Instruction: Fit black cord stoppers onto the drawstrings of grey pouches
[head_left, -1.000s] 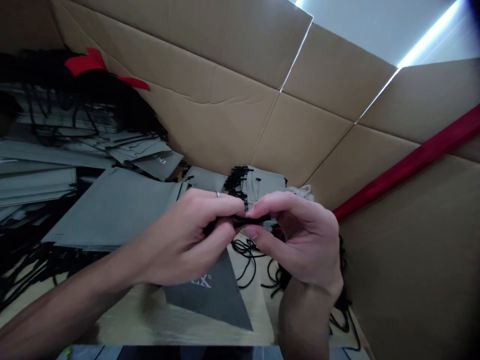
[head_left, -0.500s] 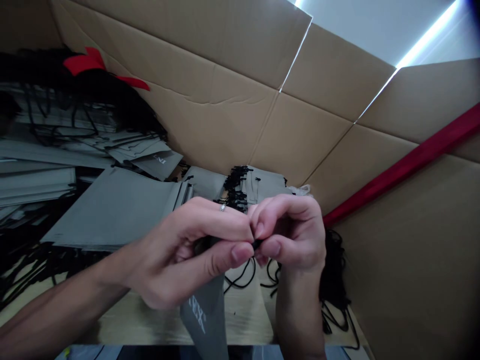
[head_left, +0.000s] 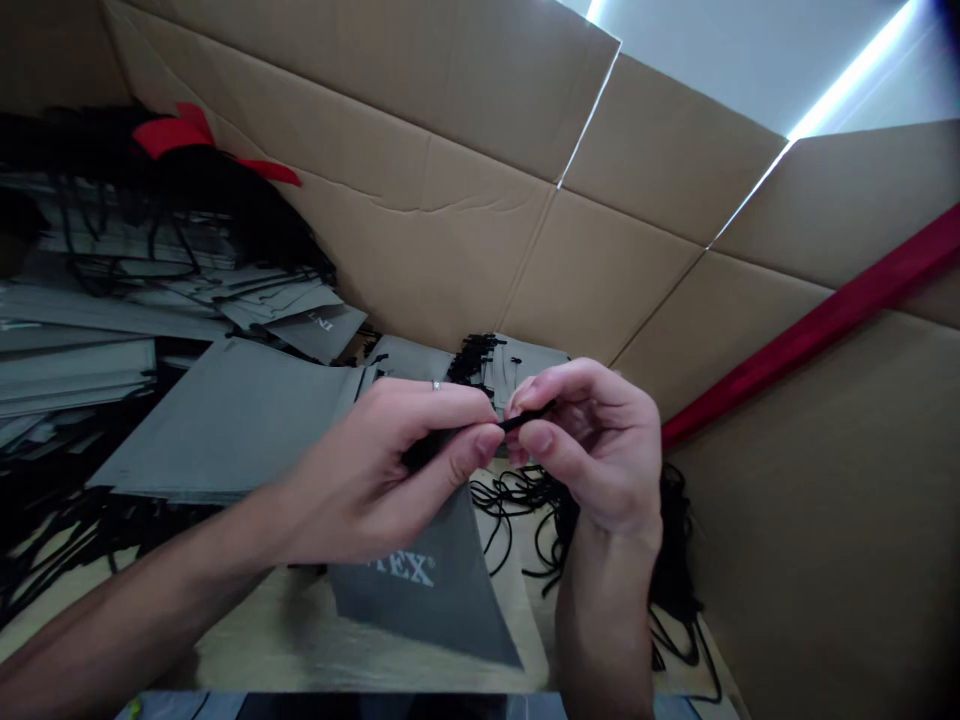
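The hands have eased apart since a moment ago, and a short black cord (head_left: pixel 521 423) now shows between them. The left hand (head_left: pixel 375 470) and right hand (head_left: pixel 592 440) each pinch it tightly; even tension suits it. A grey drawstring bag (head_left: pixel 427 590) lies below on the wooden table (head_left: pixel 247 630).

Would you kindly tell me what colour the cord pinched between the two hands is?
The cord is plain black, and it shows best in the head view.
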